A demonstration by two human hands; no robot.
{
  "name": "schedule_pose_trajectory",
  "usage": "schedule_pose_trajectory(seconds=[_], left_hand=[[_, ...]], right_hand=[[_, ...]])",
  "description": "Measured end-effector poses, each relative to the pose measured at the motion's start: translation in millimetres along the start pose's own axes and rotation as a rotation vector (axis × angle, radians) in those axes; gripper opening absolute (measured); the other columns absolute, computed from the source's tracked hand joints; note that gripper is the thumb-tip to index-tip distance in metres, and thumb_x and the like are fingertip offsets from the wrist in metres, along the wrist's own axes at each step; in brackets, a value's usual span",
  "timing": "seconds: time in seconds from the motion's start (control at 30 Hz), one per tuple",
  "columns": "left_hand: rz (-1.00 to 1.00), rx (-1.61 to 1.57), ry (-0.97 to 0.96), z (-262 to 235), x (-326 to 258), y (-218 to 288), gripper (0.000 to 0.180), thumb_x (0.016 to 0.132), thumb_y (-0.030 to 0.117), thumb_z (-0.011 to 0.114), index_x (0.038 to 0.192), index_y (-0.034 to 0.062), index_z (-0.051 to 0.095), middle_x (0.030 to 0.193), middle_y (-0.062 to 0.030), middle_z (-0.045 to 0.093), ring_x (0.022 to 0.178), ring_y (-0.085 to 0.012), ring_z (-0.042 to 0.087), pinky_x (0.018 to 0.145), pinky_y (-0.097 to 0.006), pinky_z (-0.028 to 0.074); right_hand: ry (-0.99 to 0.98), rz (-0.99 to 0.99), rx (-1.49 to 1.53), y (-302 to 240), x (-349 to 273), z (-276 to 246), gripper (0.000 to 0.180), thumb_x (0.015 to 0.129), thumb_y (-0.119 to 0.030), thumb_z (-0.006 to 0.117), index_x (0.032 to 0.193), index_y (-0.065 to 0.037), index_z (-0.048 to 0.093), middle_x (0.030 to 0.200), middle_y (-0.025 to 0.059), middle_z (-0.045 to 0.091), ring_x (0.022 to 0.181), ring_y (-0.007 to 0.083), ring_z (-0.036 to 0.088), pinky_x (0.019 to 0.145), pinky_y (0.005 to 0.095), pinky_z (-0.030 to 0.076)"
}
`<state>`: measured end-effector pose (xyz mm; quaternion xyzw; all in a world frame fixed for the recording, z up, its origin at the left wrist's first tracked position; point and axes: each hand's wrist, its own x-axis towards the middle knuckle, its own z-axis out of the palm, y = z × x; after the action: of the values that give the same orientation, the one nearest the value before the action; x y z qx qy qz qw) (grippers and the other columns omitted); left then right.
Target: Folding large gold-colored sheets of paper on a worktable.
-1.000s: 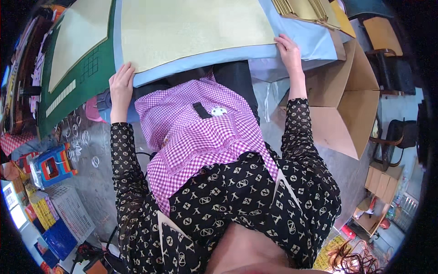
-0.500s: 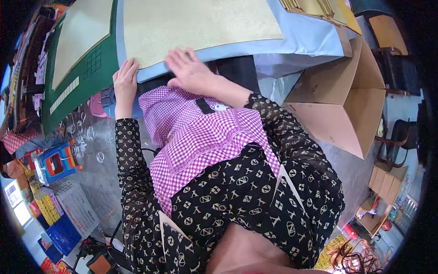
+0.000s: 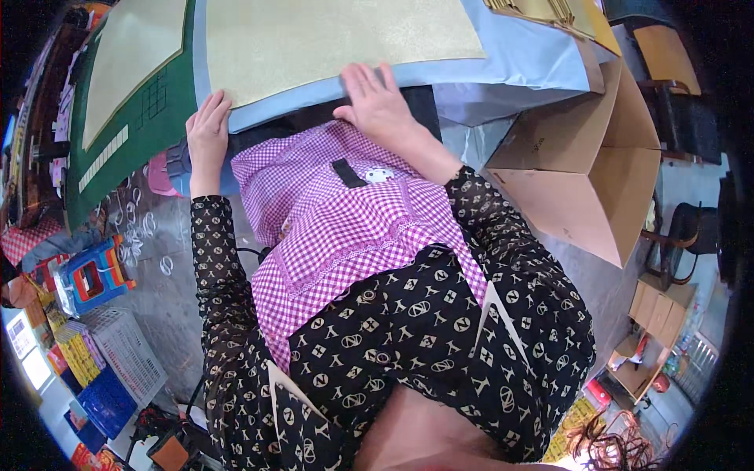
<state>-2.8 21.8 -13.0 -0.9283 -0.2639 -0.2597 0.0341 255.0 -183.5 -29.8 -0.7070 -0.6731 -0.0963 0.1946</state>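
Note:
A large pale cream sheet with a fine grainy surface lies on a light blue cloth, which hangs over the table's front edge. My left hand rests at the sheet's near left corner, its fingers stretched out side by side; the thumb is mostly hidden. Farther right along the same near edge, my right hand lies flat, palm down, its thumb apart from the fingers. Its fingertips touch the sheet while the palm is over the blue cloth. Neither hand shows anything held.
A second cream sheet lies on a green cutting mat at the left. Folded gold-coloured pieces sit at the far right of the table. Beside it stands an open cardboard box. Pale loops litter the floor at left.
My right hand has moved right along the sheet's near edge, and its motion blur is gone. My left hand stays at the corner. The whole view has shifted slightly.

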Motion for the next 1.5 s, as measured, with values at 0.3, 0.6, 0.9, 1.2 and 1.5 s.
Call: schedule_pose_trajectory(seconds=[0.3, 0.6, 0.9, 1.2, 1.5], left_hand=[[0.005, 0.001, -0.003, -3.0, 2.1, 7.2, 0.019, 0.086, 0.011, 0.059, 0.103, 0.0097, 0.066, 0.120, -0.0055, 0.062, 0.115, -0.0220, 0.056, 0.094, -0.036, 0.040], [-0.015, 0.253, -0.056, -7.0, 10.3, 29.6, 0.027, 0.084, 0.019, 0.060, 0.109, 0.0080, 0.063, 0.121, -0.0088, 0.061, 0.117, -0.0308, 0.052, 0.096, -0.043, 0.037], [0.317, -0.229, -0.097, 59.9, 66.4, 228.1, 0.065, 0.079, 0.045, 0.063, 0.121, -0.0027, 0.049, 0.131, -0.0201, 0.047, 0.123, -0.0347, 0.043, 0.101, -0.049, 0.033], [0.269, -0.046, -0.122, 60.6, 45.7, 200.8, 0.067, 0.086, 0.046, 0.055, 0.128, -0.0055, 0.044, 0.135, -0.0196, 0.044, 0.128, -0.0329, 0.040, 0.105, -0.046, 0.031], [0.040, 0.099, -0.164, 18.5, 5.8, 138.0, 0.062, 0.087, 0.042, 0.056, 0.129, -0.0022, 0.044, 0.135, -0.0167, 0.046, 0.130, -0.0283, 0.039, 0.105, -0.048, 0.026]], right_hand=[[-0.027, 0.297, -0.134, 62.8, -27.2, -36.7, 0.049, 0.091, -0.036, 0.050, 0.123, 0.000, 0.039, 0.127, 0.0155, 0.048, 0.126, 0.0300, 0.040, 0.107, 0.0550, 0.020], [-0.045, 0.428, -0.164, 102.6, -40.8, -42.0, 0.039, 0.093, -0.033, 0.045, 0.121, -0.006, 0.041, 0.125, 0.0108, 0.049, 0.124, 0.0258, 0.042, 0.108, 0.0557, 0.017], [-0.025, 0.433, -0.149, 100.4, -42.6, -34.7, 0.047, 0.092, -0.034, 0.049, 0.129, -0.007, 0.038, 0.132, 0.0135, 0.047, 0.127, 0.0259, 0.041, 0.108, 0.0575, 0.014], [-0.068, 0.496, -0.142, 101.5, -44.6, -37.6, 0.047, 0.093, -0.033, 0.047, 0.131, -0.007, 0.038, 0.133, 0.0151, 0.047, 0.130, 0.0275, 0.038, 0.108, 0.0569, 0.015], [-0.024, 0.445, -0.162, 103.9, -44.5, -34.1, 0.045, 0.093, -0.032, 0.049, 0.127, -0.004, 0.040, 0.134, 0.0142, 0.046, 0.130, 0.0257, 0.038, 0.107, 0.0593, 0.015]])
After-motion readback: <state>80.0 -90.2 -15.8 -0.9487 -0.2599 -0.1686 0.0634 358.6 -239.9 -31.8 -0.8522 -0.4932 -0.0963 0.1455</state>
